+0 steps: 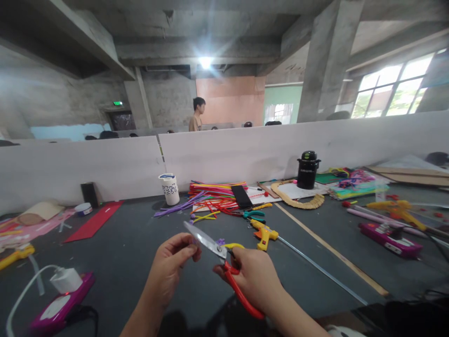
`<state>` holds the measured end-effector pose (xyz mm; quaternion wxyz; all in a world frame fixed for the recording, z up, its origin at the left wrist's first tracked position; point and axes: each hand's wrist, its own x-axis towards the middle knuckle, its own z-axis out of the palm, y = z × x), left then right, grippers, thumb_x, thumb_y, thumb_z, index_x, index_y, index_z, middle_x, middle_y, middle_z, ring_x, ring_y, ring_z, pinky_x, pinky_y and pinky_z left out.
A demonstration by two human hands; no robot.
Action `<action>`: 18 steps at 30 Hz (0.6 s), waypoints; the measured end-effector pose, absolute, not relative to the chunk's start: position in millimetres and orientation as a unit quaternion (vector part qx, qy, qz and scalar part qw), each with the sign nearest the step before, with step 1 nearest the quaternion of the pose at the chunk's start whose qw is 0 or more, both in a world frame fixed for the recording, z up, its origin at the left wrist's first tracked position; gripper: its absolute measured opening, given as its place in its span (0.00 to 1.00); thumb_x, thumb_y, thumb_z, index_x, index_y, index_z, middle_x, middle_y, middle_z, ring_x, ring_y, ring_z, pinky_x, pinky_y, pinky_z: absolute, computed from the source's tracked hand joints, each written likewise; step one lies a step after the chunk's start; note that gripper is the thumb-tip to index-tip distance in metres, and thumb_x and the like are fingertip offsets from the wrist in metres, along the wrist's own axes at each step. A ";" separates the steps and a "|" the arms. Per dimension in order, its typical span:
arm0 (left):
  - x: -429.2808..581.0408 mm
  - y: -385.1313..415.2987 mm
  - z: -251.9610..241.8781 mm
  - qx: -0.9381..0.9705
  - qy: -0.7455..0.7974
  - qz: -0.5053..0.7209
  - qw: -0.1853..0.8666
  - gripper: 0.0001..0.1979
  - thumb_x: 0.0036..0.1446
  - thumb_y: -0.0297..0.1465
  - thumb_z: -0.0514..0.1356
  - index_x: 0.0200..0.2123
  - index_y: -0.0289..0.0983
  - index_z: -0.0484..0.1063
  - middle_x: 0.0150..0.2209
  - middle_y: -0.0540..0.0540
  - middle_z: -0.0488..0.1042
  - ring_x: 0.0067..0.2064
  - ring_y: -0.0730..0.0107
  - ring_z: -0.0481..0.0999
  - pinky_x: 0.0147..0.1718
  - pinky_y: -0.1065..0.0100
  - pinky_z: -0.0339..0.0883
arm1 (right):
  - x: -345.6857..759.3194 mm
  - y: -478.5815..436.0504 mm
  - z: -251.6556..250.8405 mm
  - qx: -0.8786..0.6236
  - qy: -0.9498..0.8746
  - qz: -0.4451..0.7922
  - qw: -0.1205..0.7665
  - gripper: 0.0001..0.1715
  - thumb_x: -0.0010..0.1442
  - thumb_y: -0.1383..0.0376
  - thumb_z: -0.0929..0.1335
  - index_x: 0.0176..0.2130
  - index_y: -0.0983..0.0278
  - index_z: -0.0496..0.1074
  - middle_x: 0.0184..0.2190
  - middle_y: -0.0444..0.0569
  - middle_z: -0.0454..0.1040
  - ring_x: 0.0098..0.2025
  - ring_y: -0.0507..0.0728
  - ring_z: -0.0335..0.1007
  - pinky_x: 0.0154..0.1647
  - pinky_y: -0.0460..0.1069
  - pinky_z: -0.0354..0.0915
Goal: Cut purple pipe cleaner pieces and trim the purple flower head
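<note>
My right hand (257,276) is wrapped round the red handles of a pair of scissors (210,243). The metal blades point up and to the left, close to the fingers of my left hand (173,262). That hand is closed in a pinch; a hint of purple shows at its fingertips, but what it holds is too small to make out. Behind the blades, a small purple piece (220,242) is partly hidden. Just beyond my right hand lies a yellow glue gun (265,235) with a long clear glue stick, near teal-handled pliers (254,215).
Colourful pipe cleaners (217,189) and purple ones (182,204) lie by a white cup (169,189). A wooden strip (329,248) runs along the right. Purple power strips (391,241) sit at both sides. A black jar (307,171) stands before the white partition (228,154); a person (196,117) is beyond.
</note>
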<state>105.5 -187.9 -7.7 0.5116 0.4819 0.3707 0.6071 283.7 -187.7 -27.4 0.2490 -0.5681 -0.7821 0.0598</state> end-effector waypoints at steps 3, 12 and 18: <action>105.5 -187.0 -8.8 0.486 0.368 0.609 0.507 0.03 0.40 0.27 0.63 0.21 0.35 0.72 0.19 0.51 0.70 0.23 0.75 0.65 0.24 0.73 0.58 | 285.1 -183.8 -27.7 -0.557 -0.762 0.141 0.299 0.24 0.52 0.47 0.61 0.21 0.63 0.64 0.16 0.42 0.64 0.20 0.50 0.57 0.20 0.44 0.46; 122.6 -189.7 -20.5 0.662 0.488 0.492 0.285 0.03 0.44 0.29 0.60 0.21 0.37 0.70 0.21 0.51 0.68 0.25 0.70 0.67 0.26 0.71 0.60 | 278.0 -177.3 -24.9 -0.451 -0.668 0.418 0.419 0.06 0.46 0.64 0.64 0.23 0.65 0.63 0.18 0.39 0.59 0.21 0.48 0.53 0.21 0.41 0.52; 134.6 -196.5 -25.0 0.730 0.492 0.438 0.183 0.05 0.44 0.25 0.57 0.20 0.38 0.68 0.20 0.51 0.67 0.24 0.70 0.67 0.27 0.71 0.59 | 270.8 -177.2 -27.0 -0.447 -0.650 0.426 0.443 0.01 0.40 0.69 0.63 0.21 0.65 0.62 0.17 0.38 0.59 0.21 0.48 0.53 0.21 0.42 0.52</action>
